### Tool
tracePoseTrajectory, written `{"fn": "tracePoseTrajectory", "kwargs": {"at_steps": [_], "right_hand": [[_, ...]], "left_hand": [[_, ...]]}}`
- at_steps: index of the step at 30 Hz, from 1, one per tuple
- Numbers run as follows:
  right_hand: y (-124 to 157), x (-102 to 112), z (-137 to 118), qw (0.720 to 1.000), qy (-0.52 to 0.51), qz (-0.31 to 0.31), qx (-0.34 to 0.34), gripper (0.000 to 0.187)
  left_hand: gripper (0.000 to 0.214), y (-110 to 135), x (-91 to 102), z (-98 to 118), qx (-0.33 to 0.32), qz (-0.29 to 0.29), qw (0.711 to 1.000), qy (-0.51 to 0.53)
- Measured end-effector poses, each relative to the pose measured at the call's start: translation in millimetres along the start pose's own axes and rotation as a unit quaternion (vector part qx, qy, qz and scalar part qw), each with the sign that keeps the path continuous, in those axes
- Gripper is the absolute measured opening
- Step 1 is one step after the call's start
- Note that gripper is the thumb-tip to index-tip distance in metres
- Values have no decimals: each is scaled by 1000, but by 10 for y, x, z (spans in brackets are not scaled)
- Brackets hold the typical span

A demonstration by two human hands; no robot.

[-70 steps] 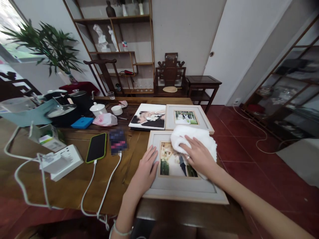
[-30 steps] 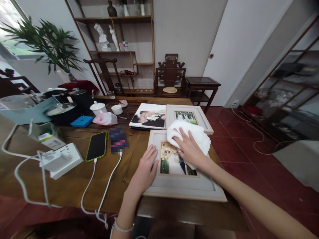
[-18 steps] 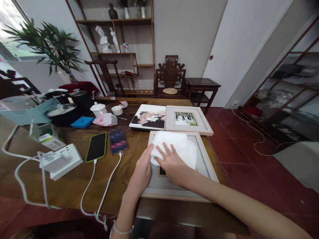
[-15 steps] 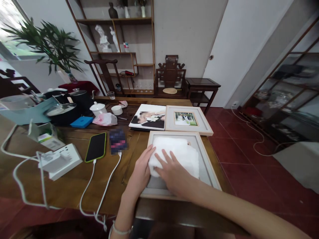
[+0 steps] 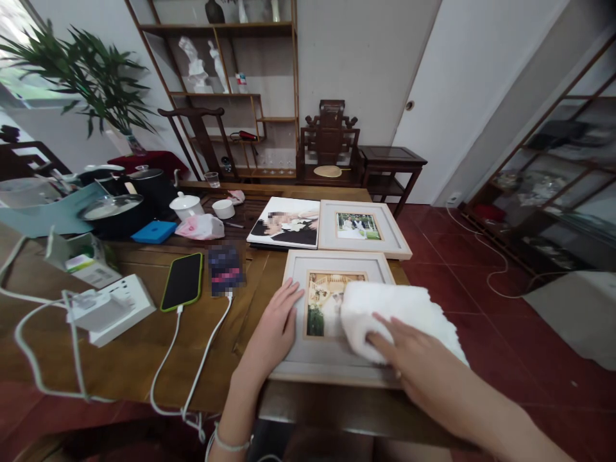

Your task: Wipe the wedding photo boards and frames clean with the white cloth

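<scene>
A picture frame [image 5: 294, 359] with a pale wood edge and a small photo [image 5: 317, 301] in its middle lies flat at the table's near edge. My left hand [image 5: 279, 321] rests on its left side, fingers stretched out. In my right hand [image 5: 409, 353] is a fluffy white cloth [image 5: 404, 308], gripped at its near side. The cloth covers the frame's right part and hangs past its edge. Behind lie a second frame [image 5: 399, 240] with a photo and a white-covered photo panel [image 5: 269, 208], side by side.
Left of the frame are a phone [image 5: 183, 282] on a charging cable, a blurred dark object [image 5: 226, 269] on another cable, and a white power strip [image 5: 120, 314]. A blue box [image 5: 154, 232], a white lidded cup [image 5: 186, 205] and a pan [image 5: 113, 212] stand farther back.
My right hand has moved right with the cloth, uncovering the photo's left part. My left hand stays at the frame's left side. The view has shifted slightly.
</scene>
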State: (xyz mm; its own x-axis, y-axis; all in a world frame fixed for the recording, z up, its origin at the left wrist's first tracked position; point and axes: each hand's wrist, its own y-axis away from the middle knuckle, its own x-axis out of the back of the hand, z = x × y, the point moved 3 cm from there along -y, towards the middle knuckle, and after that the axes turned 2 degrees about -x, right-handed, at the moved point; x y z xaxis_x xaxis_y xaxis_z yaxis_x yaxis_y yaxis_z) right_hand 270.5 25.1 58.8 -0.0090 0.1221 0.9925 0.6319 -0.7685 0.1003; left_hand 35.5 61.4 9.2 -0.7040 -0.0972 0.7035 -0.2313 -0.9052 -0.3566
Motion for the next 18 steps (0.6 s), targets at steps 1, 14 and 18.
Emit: {"fn": "tracePoseTrajectory", "kwargs": {"at_steps": [1,14,18], "right_hand": [[-24,-1,116,999,17,25,-27,65],[-1196,205,130,972,116,190,68,44],[-1366,61,-89,970,125,170,122,45]], "left_hand": [[36,5,-2,11,-3,-8,1000,-5],[32,17,-29,-3,-25,-11,999,-29],[29,9,-38,-4,-15,-5,1000,-26]]}}
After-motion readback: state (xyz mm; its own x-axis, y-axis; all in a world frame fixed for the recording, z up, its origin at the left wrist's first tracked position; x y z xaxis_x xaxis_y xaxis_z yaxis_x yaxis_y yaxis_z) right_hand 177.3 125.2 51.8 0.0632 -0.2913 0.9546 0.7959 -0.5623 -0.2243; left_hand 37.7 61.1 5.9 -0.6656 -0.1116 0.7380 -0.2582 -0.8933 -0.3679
